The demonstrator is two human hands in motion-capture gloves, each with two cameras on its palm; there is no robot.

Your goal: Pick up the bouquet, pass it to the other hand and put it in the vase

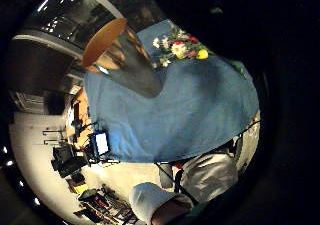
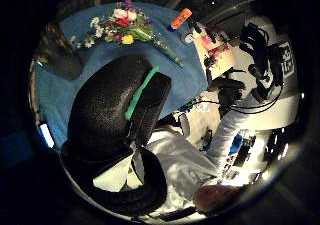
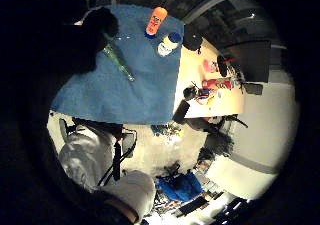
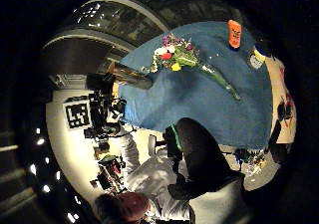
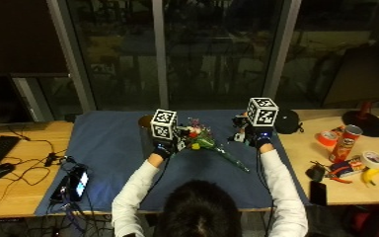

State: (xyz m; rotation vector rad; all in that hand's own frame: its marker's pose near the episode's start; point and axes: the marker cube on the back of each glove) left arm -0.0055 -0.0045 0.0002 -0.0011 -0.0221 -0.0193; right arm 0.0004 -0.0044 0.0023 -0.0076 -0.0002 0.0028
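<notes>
One bouquet (image 5: 203,142), mixed white, red and yellow blooms with a long green wrapped stem, lying flat on the blue cloth (image 5: 110,148) spread over the tabletop (image 5: 18,143), heads toward the window, stem trailing back toward the right arm. Just beside the blooms, one tall metallic vase (image 5: 145,133), upright on the cloth and still without flowers. Left hand (image 5: 163,147) poised close by the flower heads, between vase and bouquet; right hand (image 5: 258,138) well apart from the stem, off to the other side. Neither grip seen to have hold of anything; whether the fingers of either are spread or curled, impossible to tell, though the left palm view shows the bouquet lying free on the cloth. Judged the opening step: pickup not yet made. Next move likely calls for closing on the stem, lifting clear, then a handover before lowering stem-first into the vase. Further out, on bare wood at the right: one red crisp can (image 5: 347,140), two tape rolls, one banana (image 5: 372,176).
</notes>
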